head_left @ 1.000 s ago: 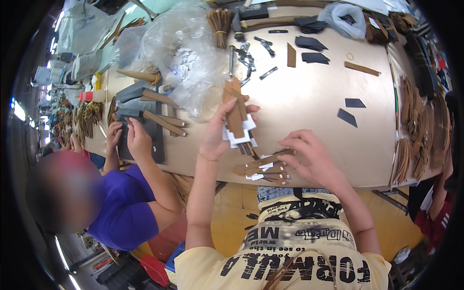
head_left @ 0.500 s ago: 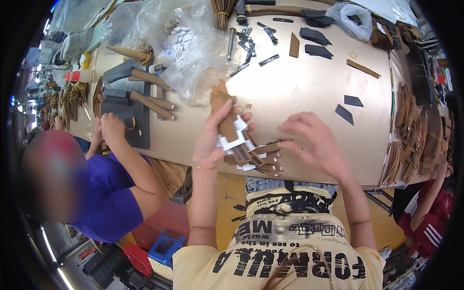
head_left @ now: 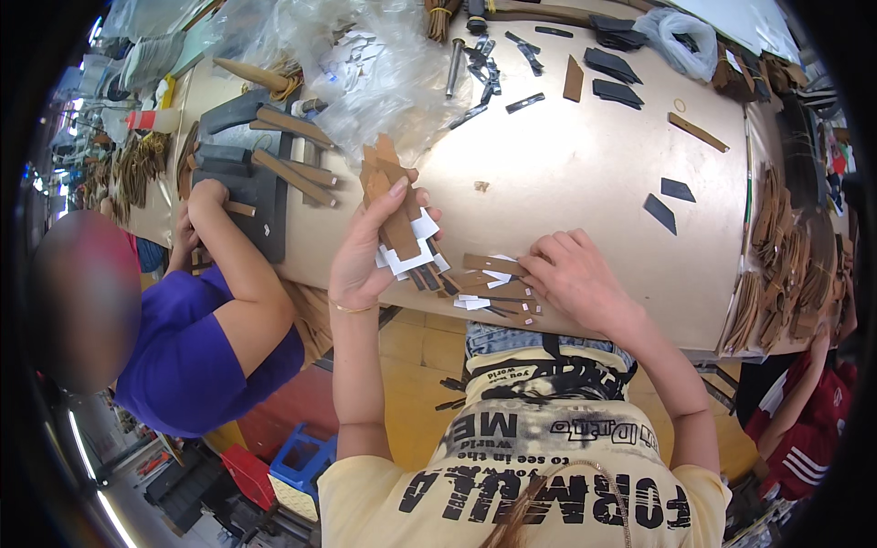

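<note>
My left hand [head_left: 358,251] is closed around a fanned bundle of brown leather strips [head_left: 395,228], held tilted above the table. White paper tags [head_left: 406,261] and dark strip ends stick out at the bundle's lower end. To the right, my right hand [head_left: 577,279] is low over the table with its fingertips pinched at the end of a brown leather strip [head_left: 491,264]. That strip lies on top of a small spread of similar strips [head_left: 502,309] with white tags, close to the table's front edge.
A clear plastic bag [head_left: 352,78] with white slips sits at the back left. Dark pieces [head_left: 660,213] lie to the right, strip bundles [head_left: 776,228] along the right edge. At left, a co-worker in a purple shirt [head_left: 219,352] works at a dark board [head_left: 265,215]. Another person's red sleeve [head_left: 808,429] shows at right.
My left hand has moved left with the bundle, away from the spread of strips. My right hand, which was higher with fingers apart, has come down and closed at the strip's end.
</note>
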The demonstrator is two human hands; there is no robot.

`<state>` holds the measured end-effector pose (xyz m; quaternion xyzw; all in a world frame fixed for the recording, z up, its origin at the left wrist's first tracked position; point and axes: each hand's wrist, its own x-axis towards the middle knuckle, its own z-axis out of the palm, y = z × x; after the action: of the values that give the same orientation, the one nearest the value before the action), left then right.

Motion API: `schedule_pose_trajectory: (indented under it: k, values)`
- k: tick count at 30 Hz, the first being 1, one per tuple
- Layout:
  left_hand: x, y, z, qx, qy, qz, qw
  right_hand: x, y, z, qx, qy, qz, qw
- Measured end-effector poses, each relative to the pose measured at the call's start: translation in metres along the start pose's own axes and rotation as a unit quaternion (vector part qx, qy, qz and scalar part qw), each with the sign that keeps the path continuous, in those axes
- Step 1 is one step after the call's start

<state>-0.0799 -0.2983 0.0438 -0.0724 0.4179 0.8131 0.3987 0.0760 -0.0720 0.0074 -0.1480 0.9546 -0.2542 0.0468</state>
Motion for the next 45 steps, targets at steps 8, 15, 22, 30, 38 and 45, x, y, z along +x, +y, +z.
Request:
schedule_pose_trajectory:
  k: [8, 15, 22, 30, 38, 45]
  values:
    - [-0.005, 0.004, -0.001, 0.023, 0.015, 0.02, 0.999, 0.006, -0.01, -0.006, 0.068, -0.002, 0.11, 0.992]
    - [-0.012, 0.012, -0.01, 0.024, -0.001, 0.028, 0.999, 0.013, -0.019, -0.02, 0.202, -0.03, 0.238, 0.95]
    - [-0.017, 0.021, -0.017, 0.014, 0.016, 0.071, 0.997, 0.005, -0.036, -0.028, 0.401, -0.062, 0.227, 0.885]
    - [-0.016, 0.009, -0.016, 0.097, 0.022, 0.03, 0.995, 0.005, -0.054, 0.003, 0.15, -0.025, 0.209, 0.966]
    - [-0.004, -0.001, 0.004, 0.168, 0.031, 0.022, 0.985, 0.012, -0.055, 0.009, 0.061, -0.067, 0.248, 0.965]
    - [0.0, -0.006, 0.013, 0.2, -0.013, 0.011, 0.98, 0.002, -0.056, 0.022, 0.047, 0.045, 0.203, 0.977]
